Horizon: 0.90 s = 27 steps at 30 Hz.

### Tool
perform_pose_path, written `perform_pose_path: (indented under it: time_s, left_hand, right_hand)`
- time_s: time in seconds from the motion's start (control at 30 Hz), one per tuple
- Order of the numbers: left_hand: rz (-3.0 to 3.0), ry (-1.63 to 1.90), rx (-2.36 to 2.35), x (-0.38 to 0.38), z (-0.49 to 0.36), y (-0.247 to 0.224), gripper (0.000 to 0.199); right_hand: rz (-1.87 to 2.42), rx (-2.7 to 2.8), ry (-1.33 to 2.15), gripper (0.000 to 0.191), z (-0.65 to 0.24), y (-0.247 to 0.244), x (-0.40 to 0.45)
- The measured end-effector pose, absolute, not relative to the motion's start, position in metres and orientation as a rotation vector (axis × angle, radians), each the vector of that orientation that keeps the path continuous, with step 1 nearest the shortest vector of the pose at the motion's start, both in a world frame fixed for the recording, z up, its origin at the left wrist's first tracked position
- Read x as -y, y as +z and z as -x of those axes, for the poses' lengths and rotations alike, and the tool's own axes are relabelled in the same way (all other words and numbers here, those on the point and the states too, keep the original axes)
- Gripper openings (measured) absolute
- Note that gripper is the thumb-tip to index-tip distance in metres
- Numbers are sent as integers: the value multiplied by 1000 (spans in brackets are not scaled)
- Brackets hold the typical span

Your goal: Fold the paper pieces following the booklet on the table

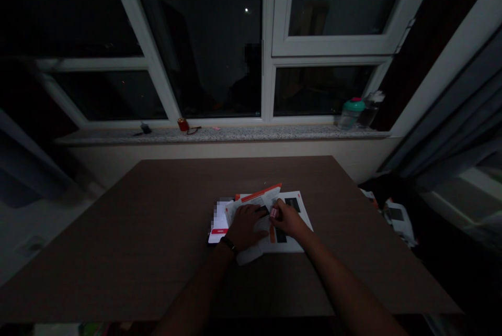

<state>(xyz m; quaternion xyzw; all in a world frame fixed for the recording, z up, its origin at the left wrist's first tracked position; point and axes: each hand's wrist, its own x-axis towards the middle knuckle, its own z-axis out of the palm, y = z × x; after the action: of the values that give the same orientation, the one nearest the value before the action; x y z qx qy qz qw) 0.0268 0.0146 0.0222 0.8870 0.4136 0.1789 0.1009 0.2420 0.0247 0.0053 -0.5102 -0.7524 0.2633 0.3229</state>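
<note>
As fingers (281, 206) pinch, pink block (273, 213) — between them

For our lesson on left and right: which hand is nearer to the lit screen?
Left. The left hand lies on the booklet, just right of the lit screen; the right hand is farther right.
</note>
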Motion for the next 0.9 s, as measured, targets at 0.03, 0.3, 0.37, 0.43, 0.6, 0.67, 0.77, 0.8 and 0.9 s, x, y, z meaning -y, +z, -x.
perform_pose_path:
  time_s: [0.03, 0.3, 0.37, 0.43, 0.6, 0.67, 0.77, 0.8, 0.9]
  left_hand:
    - [-2620, 532, -1221, -14, -27, 23, 62]
    - [-2621, 537, -1185, -16, -27, 21, 55]
    - [-2618, 536, -1171, -16, -27, 20, 57]
    - [-2614, 528, -1177, -16, -27, 19, 59]
    - [-2622, 524, -1176, -17, -26, 17, 60]
    - [-2623, 531, -1165, -18, -26, 17, 59]
    - [-2619, 530, -1169, -18, -26, 16, 59]
    - [-2616, 525, -1175, -18, -26, 16, 59]
    - [-2611, 517, -1189, -18, -26, 16, 60]
  right_hand:
    - [1325, 1986, 700, 24, -241, 6, -23]
    - [1440, 1826, 516, 29, -238, 4, -30]
    - [1422, 1822, 506, 34, -239, 5, -29]
    - [1414, 1829, 531, 31, -239, 5, -28]
    - [1384, 1867, 573, 27, -240, 7, -24]
    - [1371, 1881, 570, 28, -240, 7, -23]
    - [1340, 1895, 542, 17, -240, 7, -24]
    - [1340, 1886, 521, 12, -240, 6, -25]
    - [1379, 1837, 454, 7, -240, 5, -28]
